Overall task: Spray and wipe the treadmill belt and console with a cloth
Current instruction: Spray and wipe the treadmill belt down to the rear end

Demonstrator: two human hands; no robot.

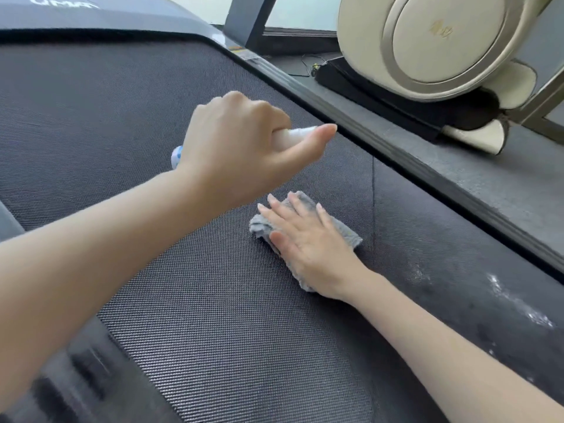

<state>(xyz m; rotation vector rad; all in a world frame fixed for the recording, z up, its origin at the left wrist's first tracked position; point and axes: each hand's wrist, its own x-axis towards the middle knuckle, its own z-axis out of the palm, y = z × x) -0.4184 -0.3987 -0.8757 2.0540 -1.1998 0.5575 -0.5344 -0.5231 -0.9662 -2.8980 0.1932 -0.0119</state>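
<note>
Grey crumpled cloth [346, 232] lies on the dark textured treadmill belt [183, 300], pressed flat under the right hand [308, 242], whose fingers are straight and spread. Just above it, the left hand [241, 148] grips a small white spray bottle [294, 135], fingers curled round it. White flecks [515, 303] mark the belt's right edge.

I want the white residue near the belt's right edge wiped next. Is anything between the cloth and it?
Nothing visible. The cloth lies under the right hand, and only bare belt separates it from the white residue.
</note>
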